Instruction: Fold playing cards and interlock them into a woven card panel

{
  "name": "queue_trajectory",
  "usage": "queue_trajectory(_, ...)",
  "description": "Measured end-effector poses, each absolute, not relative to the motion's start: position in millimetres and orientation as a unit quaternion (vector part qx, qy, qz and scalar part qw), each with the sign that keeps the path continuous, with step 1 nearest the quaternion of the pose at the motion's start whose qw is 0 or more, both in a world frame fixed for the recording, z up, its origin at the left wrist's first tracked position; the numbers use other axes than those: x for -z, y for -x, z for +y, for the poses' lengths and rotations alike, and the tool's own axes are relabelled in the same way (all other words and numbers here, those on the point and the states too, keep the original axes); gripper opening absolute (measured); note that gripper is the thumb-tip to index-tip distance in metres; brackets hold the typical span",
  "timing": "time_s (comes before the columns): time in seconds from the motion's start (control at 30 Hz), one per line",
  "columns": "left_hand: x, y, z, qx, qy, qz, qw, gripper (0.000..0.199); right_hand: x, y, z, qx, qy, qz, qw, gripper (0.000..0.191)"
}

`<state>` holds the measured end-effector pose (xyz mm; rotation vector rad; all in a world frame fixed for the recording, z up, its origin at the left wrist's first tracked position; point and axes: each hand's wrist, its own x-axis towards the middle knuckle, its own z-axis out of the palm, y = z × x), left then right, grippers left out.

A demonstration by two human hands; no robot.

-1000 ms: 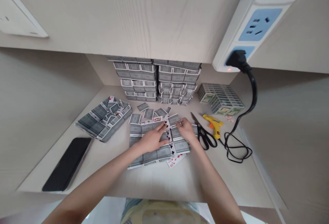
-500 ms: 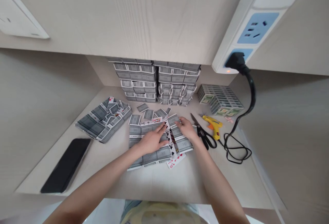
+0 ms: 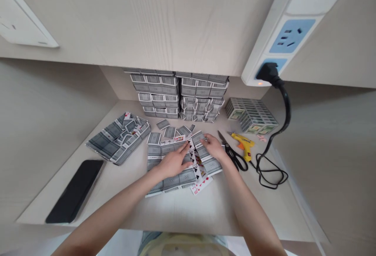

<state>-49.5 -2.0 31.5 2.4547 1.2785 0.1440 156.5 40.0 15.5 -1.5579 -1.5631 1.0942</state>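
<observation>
A flat panel of joined playing cards (image 3: 172,181), grey backs up, lies in front of me. My left hand (image 3: 174,163) rests on it with fingers stretched and apart, touching a column of club cards (image 3: 197,173) at its right edge. Beside that column is a smaller card panel (image 3: 212,166), its near end angled to the right. My right hand (image 3: 214,146) grips this panel's far right edge, thumb and fingers bent around it. Face cards show in the gap between the panels, and red diamond cards (image 3: 202,185) stick out below.
Left stands a card-built tray (image 3: 117,158) holding card pieces, with a black phone (image 3: 75,191) nearer. Loose cards (image 3: 169,132) and stacked card blocks (image 3: 202,87) are behind. Right are black scissors (image 3: 235,158), a yellow glue gun (image 3: 243,141), its cord (image 3: 268,185) and boxed decks (image 3: 252,115).
The near end of the smaller panel has shifted slightly right, so more of the face cards shows in the gap. Both hands stay nearly in place.
</observation>
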Motion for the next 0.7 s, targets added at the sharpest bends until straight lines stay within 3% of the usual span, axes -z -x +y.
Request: queue_trajectory(0.7, -27.3, 50.3, -0.6, -0.079, -0.863, 0.455, 0.203, 0.064, -10.4, -156.0, 37.6, -0.443, 0.578, -0.585, 0.358, 0.024)
